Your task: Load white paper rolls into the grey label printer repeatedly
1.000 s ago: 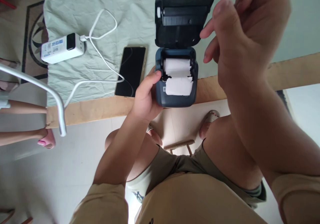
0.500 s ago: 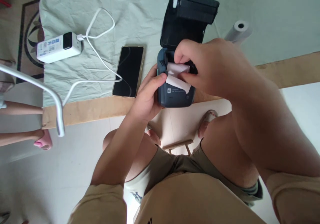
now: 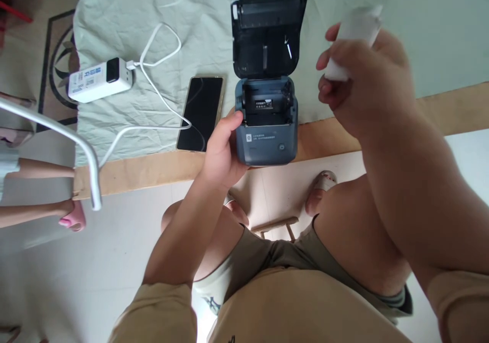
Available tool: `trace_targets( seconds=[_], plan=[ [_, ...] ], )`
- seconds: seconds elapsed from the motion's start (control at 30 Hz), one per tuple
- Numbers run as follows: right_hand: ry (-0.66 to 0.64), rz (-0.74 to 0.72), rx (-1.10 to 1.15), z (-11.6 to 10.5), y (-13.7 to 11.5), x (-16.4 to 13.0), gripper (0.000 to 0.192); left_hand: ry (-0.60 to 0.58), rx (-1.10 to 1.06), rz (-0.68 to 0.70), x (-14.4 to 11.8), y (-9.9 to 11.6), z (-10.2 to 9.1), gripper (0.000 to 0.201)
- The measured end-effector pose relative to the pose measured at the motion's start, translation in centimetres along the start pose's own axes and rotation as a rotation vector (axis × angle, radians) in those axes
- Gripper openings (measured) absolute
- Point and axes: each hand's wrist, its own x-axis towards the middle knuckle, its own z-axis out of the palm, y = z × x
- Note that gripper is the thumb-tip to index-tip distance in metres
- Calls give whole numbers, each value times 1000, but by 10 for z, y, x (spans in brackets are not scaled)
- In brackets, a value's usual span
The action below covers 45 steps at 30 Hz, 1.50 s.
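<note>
The right hand (image 3: 362, 78) is wrapped around a white paper roll (image 3: 357, 32), fingers curled shut on it, holding it up in the air off to the right of the printer (image 3: 266, 129) and well clear of it. The left hand (image 3: 221, 149) is gripping the printer's left side, thumb pressing near the top corner, pinning it at the near edge of the table (image 3: 439, 108). The lid (image 3: 267, 32) is flipped right back and the paper bay (image 3: 266, 106) is sitting bare with just a small label showing inside.

My take on doing this bit well: keep that left hand clamping the body so it isn't sliding off the near edge, since the front is already hanging over it a little. Keep the roll level and the loose end from unspooling, I reckon.

Further out on the cloth (image 3: 191, 17), a phone (image 3: 200, 113) is lying just beside the printer on its left, a white cable (image 3: 153, 78) is crossing the phone's corner, and it's running to a white charger block (image 3: 100, 79) toward the far left corner.
</note>
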Motion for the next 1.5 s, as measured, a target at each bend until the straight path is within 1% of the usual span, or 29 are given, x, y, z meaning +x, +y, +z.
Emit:
trace_targets(
  seconds=[0.07, 0.1, 0.17, 0.23, 0.3, 0.4, 0.47, 0.5, 0.53, 0.6, 0.67, 0.7, 0.73, 0.77, 0.8, 0.87, 0.93, 1.0, 1.1, 1.17, 1.23, 1.27, 1.3, 1.33, 1.37, 1.4, 1.43, 1.47, 1.5],
  plan=[
    [115, 69, 89, 5, 7, -3, 15, 1, 5, 0, 0, 1, 2, 25],
    [128, 67, 74, 7, 9, -5, 17, 8, 12, 1, 0, 1, 2, 25],
    [101, -14, -81, 8, 12, -7, 19, 22, 25, -3, 0, 1, 3, 25],
    [115, -83, -250, 7, 15, -8, 24, 26, 26, -11, 0, 1, 3, 25],
    [123, -118, -378, 6, 20, -7, 31, 16, 15, -12, 0, 1, 2, 24],
    [76, -53, -583, 5, 26, -6, 35, 6, 9, -4, 1, 0, 0, 25],
    [45, -6, -699, 6, 26, -7, 42, 1, 10, 2, 1, -1, -2, 26],
    [43, -14, -723, 5, 23, -9, 47, -6, 7, 6, 2, -2, -3, 27],
    [49, -53, -727, 4, 19, -11, 49, -15, 1, 10, 2, -3, -4, 28],
    [98, -208, -709, -2, 8, -15, 47, -31, -16, 19, 3, -4, -5, 29],
    [199, -376, -724, -12, -1, -17, 42, -37, -28, 30, 3, -5, -6, 30],
    [258, -418, -758, -17, -3, -16, 41, -38, -29, 36, 3, -5, -6, 29],
    [306, -414, -800, -22, -3, -14, 44, -40, -27, 42, 3, -5, -6, 29],
    [343, -358, -841, -26, 0, -11, 47, -41, -24, 44, 3, -5, -5, 29],
    [361, -259, -870, -29, 4, -7, 49, -44, -21, 41, 3, -5, -5, 30],
    [343, -42, -879, -33, 15, 0, 53, -43, -19, 33, 3, -4, -5, 31],
    [310, 79, -873, -34, 24, 5, 52, -38, -21, 28, 3, -4, -5, 30],
    [299, 100, -888, -34, 29, 8, 49, -30, -19, 31, 4, -5, -5, 30],
    [322, 121, -910, -32, 27, 7, 45, -24, -22, 40, 4, -5, -7, 30],
    [340, 77, -867, -31, 24, 6, 52, -32, -30, 38, 4, -5, -7, 30],
    [405, 38, -713, -33, 25, 8, 65, -41, -39, 37, 4, -5, -6, 31],
    [455, 68, -578, -37, 28, 11, 68, -47, -41, 35, 3, -4, -6, 30],
    [486, 139, -413, -43, 33, 16, 66, -52, -43, 29, 3, -4, -5, 30],
    [504, 257, -211, -51, 38, 21, 60, -58, -44, 21, 3, -4, -5, 29],
    [459, 352, -25, -59, 44, 27, 50, -62, -46, 13, 3, -3, -4, 28],
    [291, 391, 149, -67, 49, 32, 39, -62, -49, 7, 3, -3, -4, 28],
    [125, 358, 292, -72, 51, 35, 33, -59, -52, 3, 3, -3, -4, 28],
    [51, 314, 382, -74, 51, 35, 29, -53, -56, 4, 3, -3, -4, 28],
    [76, 280, 428, -72, 46, 32, 28, -48, -58, 9, 3, -4, -4, 28]
  ],
)
